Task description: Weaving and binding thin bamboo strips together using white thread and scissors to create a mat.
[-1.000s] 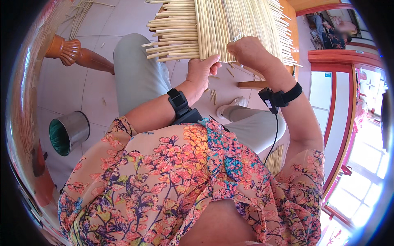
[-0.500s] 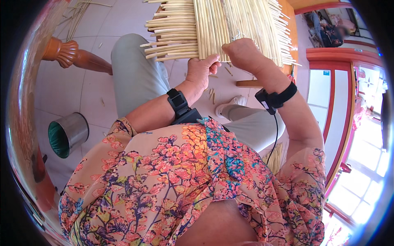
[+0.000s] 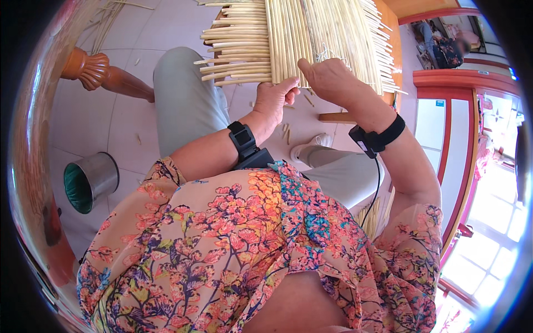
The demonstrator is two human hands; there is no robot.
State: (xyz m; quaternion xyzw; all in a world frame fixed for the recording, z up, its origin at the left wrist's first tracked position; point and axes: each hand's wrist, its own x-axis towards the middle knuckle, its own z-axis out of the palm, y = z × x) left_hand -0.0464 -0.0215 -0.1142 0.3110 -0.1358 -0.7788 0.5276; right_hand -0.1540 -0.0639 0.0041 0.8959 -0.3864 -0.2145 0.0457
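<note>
A mat of pale straw stalks (image 3: 288,39) lies before me, with one layer running lengthwise over stalks that stick out crosswise at both sides. My left hand (image 3: 275,100) is closed at the mat's near edge, its thumb and fingers pinching the stalk ends. Over the near part of the mat, my right hand (image 3: 333,82) is curled with its back up; its fingertips are mostly hidden, so what it holds cannot be made out. White thread (image 3: 327,54) lies bunched on the stalks just beyond the right hand.
The mat rests on a wooden bench (image 3: 395,33). A turned wooden leg (image 3: 105,77) juts in at left. Below it a metal bin (image 3: 100,175) with a green lining lies tipped. Stalk scraps (image 3: 286,133) litter the tiled floor. At upper right is another person (image 3: 447,53).
My right hand has shifted slightly right and nearer, its back turning further up. The left hand stays at the mat's edge. In the picture, the mat sits slightly further right.
</note>
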